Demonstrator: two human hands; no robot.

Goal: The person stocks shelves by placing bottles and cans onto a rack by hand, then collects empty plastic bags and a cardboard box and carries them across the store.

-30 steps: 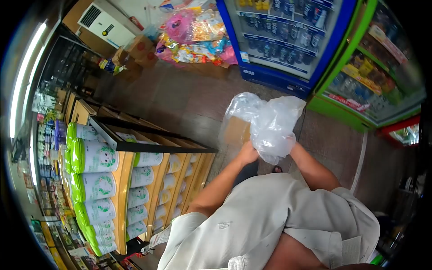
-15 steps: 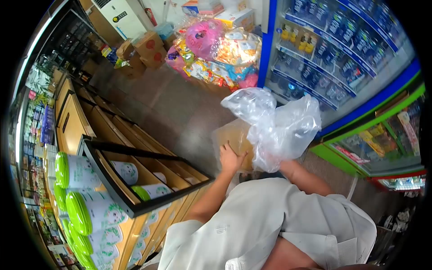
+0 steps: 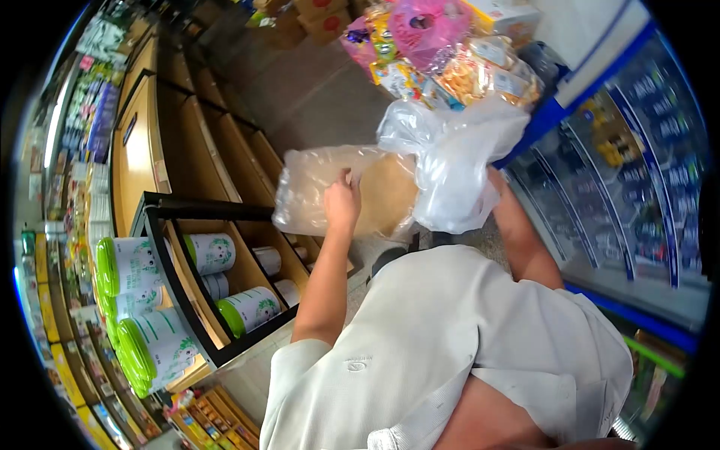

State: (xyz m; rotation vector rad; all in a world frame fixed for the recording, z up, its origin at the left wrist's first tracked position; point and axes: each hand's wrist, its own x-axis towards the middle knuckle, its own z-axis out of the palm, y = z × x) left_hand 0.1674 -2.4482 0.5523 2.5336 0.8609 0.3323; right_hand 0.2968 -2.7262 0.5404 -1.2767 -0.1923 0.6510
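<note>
Shop floor between shelves [image 3: 187,187] and coolers [image 3: 637,172]. Left hand [image 3: 341,202] pinches the film around a box [image 3: 379,191] held at chest height; right hand, hidden behind a loose bag [image 3: 454,165], grip unclear. The film looks slippery, so the box could drop.

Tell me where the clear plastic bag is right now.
In the head view the clear plastic bag is up at centre right, bunched over the right hand, which it hides. It hangs beside the plastic-wrapped brown package that the left hand grips, in front of the blue drinks fridge.
</note>
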